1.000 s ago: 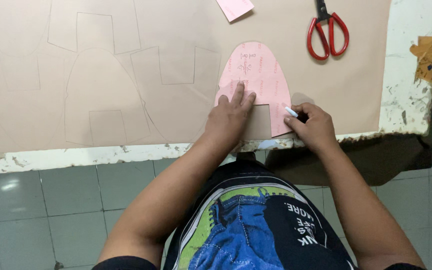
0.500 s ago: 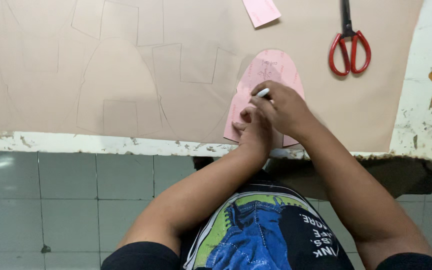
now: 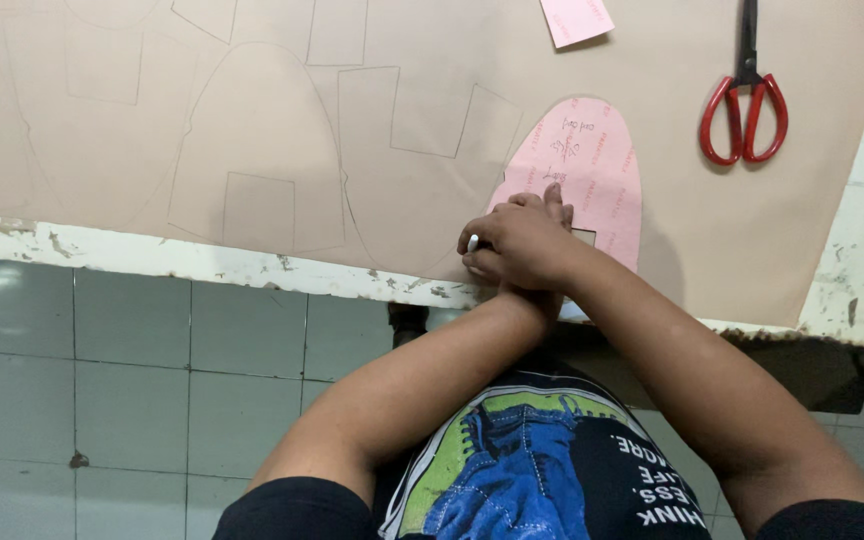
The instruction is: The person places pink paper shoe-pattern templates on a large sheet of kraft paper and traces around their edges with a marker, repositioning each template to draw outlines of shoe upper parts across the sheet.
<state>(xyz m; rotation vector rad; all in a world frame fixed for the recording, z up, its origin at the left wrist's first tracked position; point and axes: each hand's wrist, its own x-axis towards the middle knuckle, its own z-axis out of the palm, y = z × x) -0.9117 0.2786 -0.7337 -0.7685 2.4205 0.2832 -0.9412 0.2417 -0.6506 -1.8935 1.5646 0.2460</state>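
Head view: the pink template [image 3: 584, 165] lies flat on the tan sheet [image 3: 402, 120], just beyond the table's near edge. Its long axis runs away from the person, leaning a little to the right, with the rounded end far and the near end hidden under the hands.

The right hand [image 3: 522, 245] crosses over on top and is the nearer one to the template's left edge. It is curled shut around a pen [image 3: 473, 242], whose white tip shows at the hand's left side, right at the template's near left border.

The left hand [image 3: 550, 205] lies underneath, mostly covered. Only its fingertips show, stretched forward and pressing flat on the pink template; how far the rest of it is spread, I cannot tell. It grips nothing visible.

So the template stretches up and right from the hands, while the pen tip sits at its lower left rim.

Red scissors [image 3: 744, 110] lie well apart to the right on the sheet, and a small pink slip [image 3: 574, 18] lies beyond the template's far end. Pencilled outlines [image 3: 252, 150] cover the sheet to the left.
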